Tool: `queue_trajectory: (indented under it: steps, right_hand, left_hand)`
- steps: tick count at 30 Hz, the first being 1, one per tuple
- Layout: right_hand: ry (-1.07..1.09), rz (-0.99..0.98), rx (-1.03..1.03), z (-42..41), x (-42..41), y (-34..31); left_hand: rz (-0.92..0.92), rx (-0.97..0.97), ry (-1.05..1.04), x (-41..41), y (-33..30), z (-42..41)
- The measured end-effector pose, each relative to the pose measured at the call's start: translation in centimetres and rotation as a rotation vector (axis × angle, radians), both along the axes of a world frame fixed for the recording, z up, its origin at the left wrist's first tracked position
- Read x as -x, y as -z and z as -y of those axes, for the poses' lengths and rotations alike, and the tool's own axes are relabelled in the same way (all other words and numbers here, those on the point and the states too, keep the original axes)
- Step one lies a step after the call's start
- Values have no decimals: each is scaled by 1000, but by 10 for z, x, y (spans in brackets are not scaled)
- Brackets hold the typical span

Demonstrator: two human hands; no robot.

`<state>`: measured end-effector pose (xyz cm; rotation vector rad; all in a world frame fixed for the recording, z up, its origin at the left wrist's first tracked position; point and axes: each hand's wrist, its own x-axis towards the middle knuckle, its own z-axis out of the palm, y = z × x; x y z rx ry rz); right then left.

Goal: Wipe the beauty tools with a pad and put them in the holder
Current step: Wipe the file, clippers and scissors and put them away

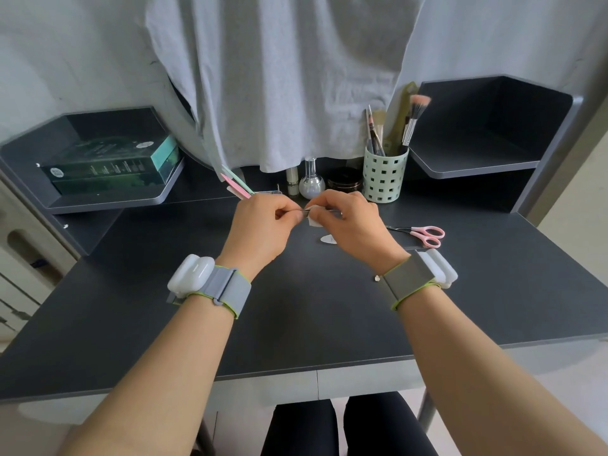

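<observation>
My left hand (pixel 263 225) pinches one end of a thin metal tool (pixel 305 210) above the dark desk. My right hand (pixel 348 222) pinches a white pad (pixel 314 221) folded around that tool. The two hands meet at the desk's middle back. A pale green perforated holder (pixel 383 179) stands behind my right hand with brushes and pencils in it. Pink-handled scissors (pixel 424 233) lie on the desk to the right. Pink and mint flat tools (pixel 237 184) lie behind my left hand. Another white pad (pixel 329 239) lies on the desk under my right hand.
A glass bottle (pixel 312 181), a small tube (pixel 291 182) and a dark jar (pixel 343 182) stand at the back by the holder. Green boxes (pixel 108 166) fill the left shelf. A grey cloth (pixel 279 77) hangs over the back. The right shelf (pixel 477 159) is dark grey.
</observation>
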<state>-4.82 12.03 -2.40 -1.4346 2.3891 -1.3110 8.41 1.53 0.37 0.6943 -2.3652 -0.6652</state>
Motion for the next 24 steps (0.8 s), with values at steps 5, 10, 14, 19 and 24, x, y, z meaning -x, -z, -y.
queue_trajectory:
  steps: [5,10,14,19,24]
  right_hand:
    - [95,173,153,-4,5,2]
    - [352,394,370,-4,9,7]
    - [502,747,483,0,1,14]
    - [464,1010,501,10,-17,20]
    - [346,1170,538,17,-35,12]
  left_hand:
    - [-9,-47,-46,-3,5,-3]
    - [-80,-47,-95,-3,12,-7]
    - [-140,-41,-130,-1,15,-11]
    - [-193,-54,-151,5,19,-17]
    - [-228,-85,-165,8,22,-21]
